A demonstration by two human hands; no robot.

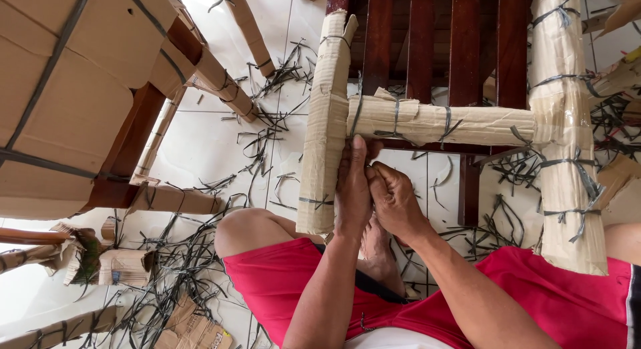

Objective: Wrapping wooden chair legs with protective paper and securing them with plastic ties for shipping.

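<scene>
both hands (374,195) pinch a strap at the cardboard-wrapped chair rail (441,122) above white floor tiles (207,142) littered with strap offcuts (180,269).

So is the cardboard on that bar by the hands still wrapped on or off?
On. Cardboard covers the whole crossbar, tied with dark straps; both hands touch its left end.

I see matt brown cardboard (427,122), creased and rough at its torn edges, wrapped round the chair rail. Thin dark plastic straps (581,182) bind it, slightly shiny. Bare chair slats (420,42) show dark red wood with a smooth glossy varnish. The floor (200,142) is white glazed tile, gleaming. My shorts (280,275) are soft red cloth.
</scene>
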